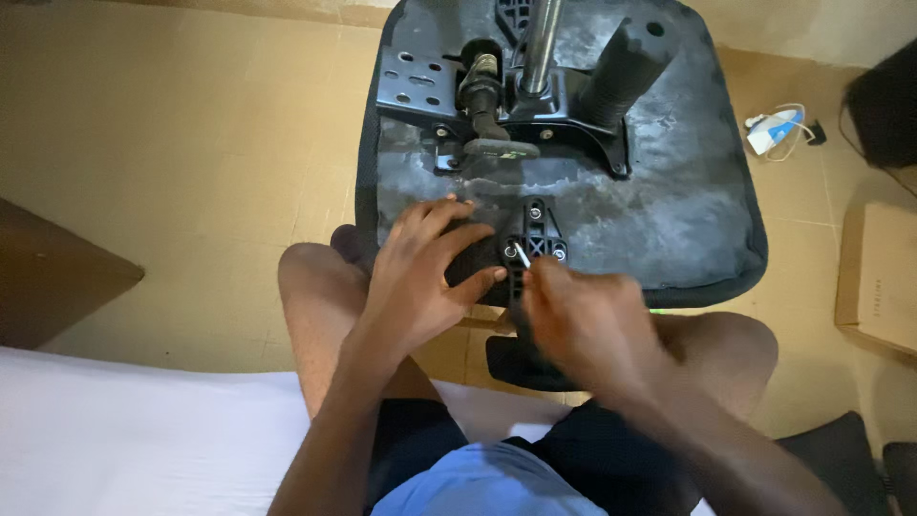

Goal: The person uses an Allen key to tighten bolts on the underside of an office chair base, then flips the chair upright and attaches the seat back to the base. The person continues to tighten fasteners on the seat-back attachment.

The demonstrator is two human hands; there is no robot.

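Seat base: upturned office-chair seat [659, 220] lay underside up on the floor, its near edge against the person's knees; everything below is placed from it.
Slip risk: judged likely, since the seat rested loose on tile and against bare legs, so a hard turn could have pushed it away or rocked it.
Bracket: black plastic armrest bracket [535, 239] sat at the seat's near edge, with small bolts visible in it; a bolt worked free might have rolled off the seat and under it.
Left hand: left hand [420, 277] lay spread on the seat just left of the bracket, fingers [458, 234] released and pressing flat, grasping nothing.
Right hand: right hand [583, 320] was clenched just below the bracket around a thin metal tool [522, 254], its tip touching a bolt head; blurred, so the tool's kind could not be told.
Tool risk: a tip that jumped the bolt head could have struck the left fingers lying just beside it.
Mechanism: metal tilt plate and gas column [535, 57] stood at the seat's far side, well apart from both hands.
Floor: tan tiles [191, 162] surrounded the seat.
Room: white bedding [115, 440] left of the knees, cardboard box [879, 277] right of the seat, clothes iron [776, 129] beyond its right corner.
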